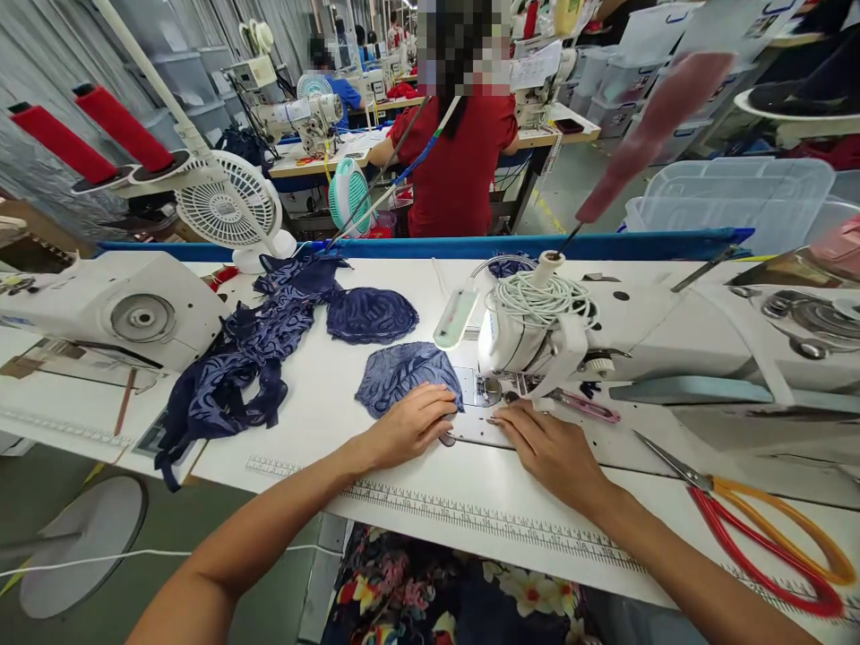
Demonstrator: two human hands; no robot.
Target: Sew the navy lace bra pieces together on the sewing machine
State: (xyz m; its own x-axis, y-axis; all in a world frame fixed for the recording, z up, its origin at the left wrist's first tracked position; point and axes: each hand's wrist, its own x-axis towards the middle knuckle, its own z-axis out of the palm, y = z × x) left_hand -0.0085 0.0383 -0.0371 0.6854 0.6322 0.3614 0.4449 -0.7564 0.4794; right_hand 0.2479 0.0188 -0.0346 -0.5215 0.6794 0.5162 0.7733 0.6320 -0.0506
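1. Left hand: laid palm down, fingers extended and slightly bent, over the near right part of a navy lace cup piece; nothing is gripped. The piece is apparently kept flat by this light pressure.
2. Navy lace cup piece: spread on the white table, its right edge by the needle plate, presumably so that the presser area is within easy reach.
3. Right hand: fingers partly extended, fingertips lowered near the front of the sewing machine; whether anything is pinched cannot be told.
4. Second cup piece: placed just behind the first, probably for short reach.
5. Navy lace bundle: heaped to the left, seemingly where the sewing area is left unobstructed.
6. Scissors: set down at the right, blades towards the machine, handles outward, conveniently for the right hand.
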